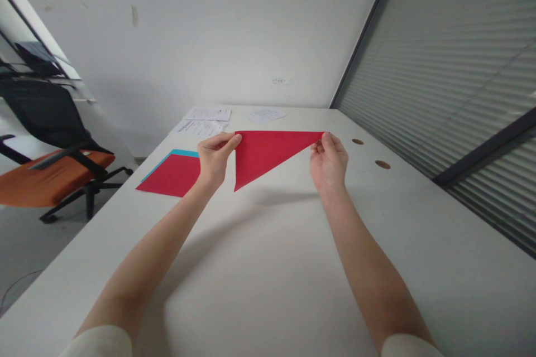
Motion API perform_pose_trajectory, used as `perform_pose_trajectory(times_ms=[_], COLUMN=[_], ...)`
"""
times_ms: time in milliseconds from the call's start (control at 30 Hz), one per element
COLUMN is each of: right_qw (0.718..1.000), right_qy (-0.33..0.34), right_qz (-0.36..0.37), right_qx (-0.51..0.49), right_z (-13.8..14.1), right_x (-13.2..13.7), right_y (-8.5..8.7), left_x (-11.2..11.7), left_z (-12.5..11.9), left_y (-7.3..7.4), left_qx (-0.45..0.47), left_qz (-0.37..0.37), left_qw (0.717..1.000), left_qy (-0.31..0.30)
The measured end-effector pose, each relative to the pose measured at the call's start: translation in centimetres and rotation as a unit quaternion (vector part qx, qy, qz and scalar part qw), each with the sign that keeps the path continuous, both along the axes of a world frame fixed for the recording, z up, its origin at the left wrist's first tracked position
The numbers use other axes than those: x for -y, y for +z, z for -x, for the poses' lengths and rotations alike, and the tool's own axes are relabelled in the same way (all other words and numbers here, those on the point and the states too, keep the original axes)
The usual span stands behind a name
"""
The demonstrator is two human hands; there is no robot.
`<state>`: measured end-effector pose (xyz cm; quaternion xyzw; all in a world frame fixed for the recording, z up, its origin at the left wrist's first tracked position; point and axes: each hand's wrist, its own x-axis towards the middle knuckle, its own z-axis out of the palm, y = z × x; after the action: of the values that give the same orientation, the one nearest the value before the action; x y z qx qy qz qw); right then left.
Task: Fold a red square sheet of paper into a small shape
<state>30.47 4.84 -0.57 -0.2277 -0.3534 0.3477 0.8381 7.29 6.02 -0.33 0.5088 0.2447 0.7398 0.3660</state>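
Between my two hands a red paper triangle (266, 155) is held up above the white table (268, 268), its long top edge stretched level. My left hand (215, 157) pinches the upper left corner between thumb and fingers. At the far right tip, my right hand (330, 162) grips the pointed corner the same way. The triangle's third corner hangs down at the lower left, free of both hands. Beside my left hand, flat on the table, lie red sheets (173, 175) with a blue sheet (184, 153) showing along their far and left edges; my hand covers part of them.
Printed papers (205, 120) lie at the table's far left, and another paper (267, 115) near the wall. Two round holes (382, 164) mark the table's right side. An orange and black office chair (54, 162) stands left. Blinds (460, 78) cover the window at right.
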Motion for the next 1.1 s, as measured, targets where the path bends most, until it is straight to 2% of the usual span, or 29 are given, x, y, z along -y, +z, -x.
perform_pose_trajectory(times_ms=[200, 367, 500, 800, 1100], right_qw=[1.0, 1.0, 1.0, 1.0, 0.999], right_qy=[0.003, 0.011, -0.008, -0.012, -0.028], right_qz=[0.011, 0.004, 0.008, 0.007, 0.016], right_qx=[0.003, -0.011, 0.006, 0.001, -0.008], right_z=[-0.1, 0.1, 0.1, 0.3, 0.5], right_x=[0.0, 0.1, 0.1, 0.3, 0.5], right_y=[-0.1, 0.1, 0.1, 0.3, 0.6], left_x=[0.4, 0.0, -0.4, -0.5, -0.7], left_z=[0.0, 0.0, 0.0, 0.0, 0.1], left_y=[0.4, 0.0, -0.4, -0.6, -0.7], left_qx=[-0.008, 0.008, 0.013, 0.008, 0.013], left_qz=[-0.023, 0.031, 0.058, 0.058, 0.05], left_qw=[1.0, 0.999, 0.998, 0.998, 0.999], left_qy=[0.009, -0.004, -0.011, 0.006, -0.004])
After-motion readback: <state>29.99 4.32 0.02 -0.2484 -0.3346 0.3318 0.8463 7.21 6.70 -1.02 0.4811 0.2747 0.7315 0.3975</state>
